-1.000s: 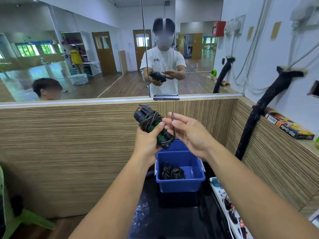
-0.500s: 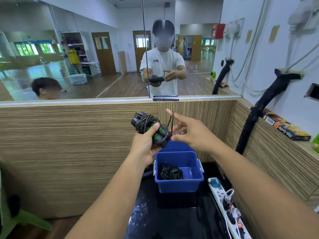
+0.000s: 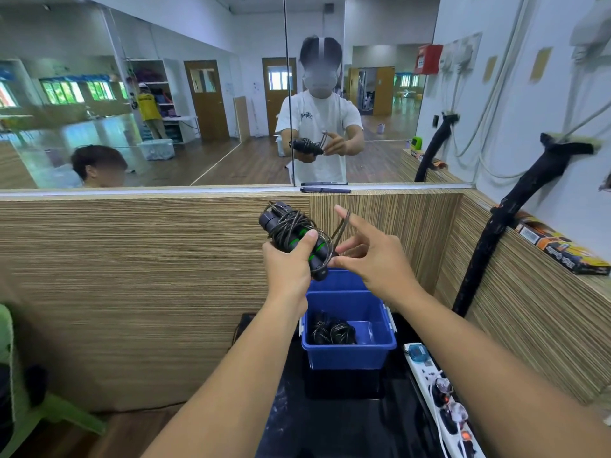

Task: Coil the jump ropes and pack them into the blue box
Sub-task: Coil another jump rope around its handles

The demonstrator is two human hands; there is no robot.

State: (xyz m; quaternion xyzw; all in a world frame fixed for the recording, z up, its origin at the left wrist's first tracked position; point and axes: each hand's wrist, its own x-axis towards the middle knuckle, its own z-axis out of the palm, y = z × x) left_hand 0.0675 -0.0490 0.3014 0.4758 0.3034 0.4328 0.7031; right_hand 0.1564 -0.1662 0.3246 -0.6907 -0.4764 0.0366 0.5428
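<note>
Black bundle: jump rope (image 3: 292,238) with green-banded handles, its cord wound round both handles, held up at frame centre, above the blue box (image 3: 347,357) and apart from it.
Left hand: left hand (image 3: 287,269) grips the lower part of the bundle, thumb pressed across the windings.
Right hand: right hand (image 3: 373,259) is just right of the bundle. The index finger is straight and raised, with a loop of cord (image 3: 340,228) hooked over it and drawn taut. The other fingers are loosely spread; no closed grip seen.
Change vs 1.0 s ago: the right fingers were then bunched, pinching the cord close against the bundle. At 0.5 s ago they were spreading. Now the loop stands clear of the windings on one finger.
Unchanged: left grip; bundle tilt, top towards upper left; box contents.
Meaning (judgement): winding looks finished. The opened loop reads as the tie-off, probably to be slipped over a handle end or tucked under. Bundle not yet packed.
Box: lower centre, on the dark tabletop (image 3: 330,424). One coiled rope (image 3: 332,332) lies against its left inner side.
Progress (judgement): one rope in, second nearly ready.
Risk (judgement): the springy cord may unwind if the loop slips off the finger.
Surroundings: white power strip (image 3: 439,401) at lower right of the box; wood-grain partition (image 3: 132,276) behind; mirror (image 3: 165,94) above repeats the pose.
</note>
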